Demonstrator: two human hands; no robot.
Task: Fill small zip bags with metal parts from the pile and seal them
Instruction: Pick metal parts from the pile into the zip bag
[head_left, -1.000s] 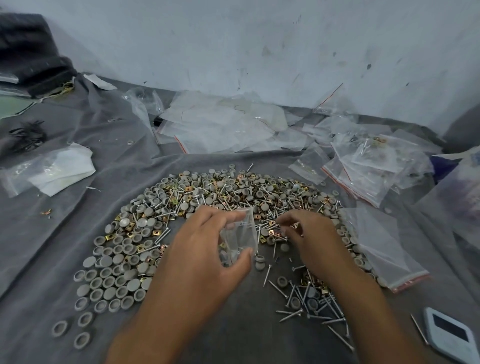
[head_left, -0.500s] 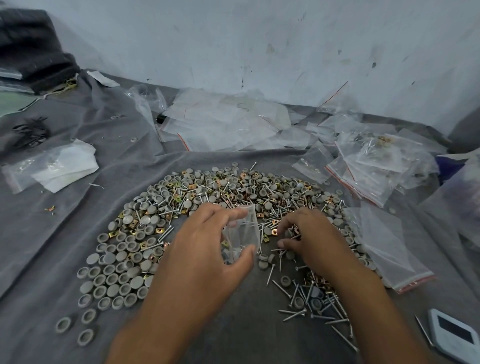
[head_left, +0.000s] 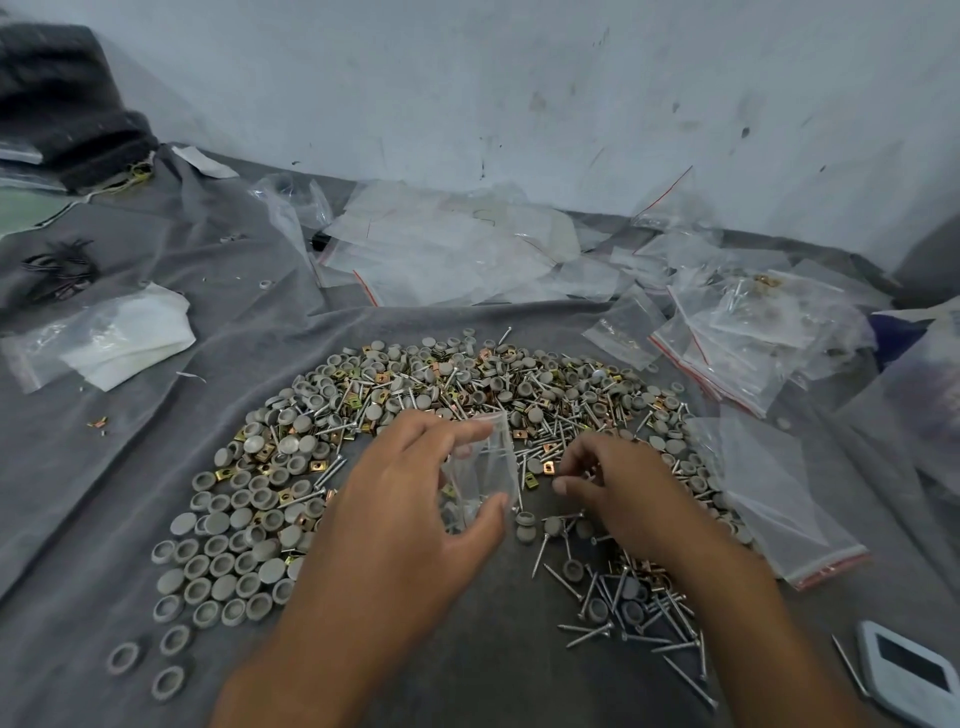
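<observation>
My left hand (head_left: 410, 499) holds a small clear zip bag (head_left: 480, 467) upright between thumb and fingers, its mouth facing up; a few grey parts lie at its bottom. A wide pile of metal parts (head_left: 457, 395) spreads on the grey cloth: grey caps, silver screws and brass square clips. My right hand (head_left: 618, 483) rests on the pile just right of the bag, fingers curled and pinching among the screws and clips; what it pinches is too small to tell.
A stack of empty zip bags (head_left: 779, 499) lies right of the pile. Filled bags (head_left: 748, 332) are heaped at the far right, more clear bags (head_left: 447, 249) by the wall. A white device (head_left: 909, 670) sits at the lower right, folded white sheets (head_left: 124, 338) at the left.
My right hand has shifted slightly toward me over the pile, fingers curling tighter. The left hand keeps the bag in nearly the same place.
</observation>
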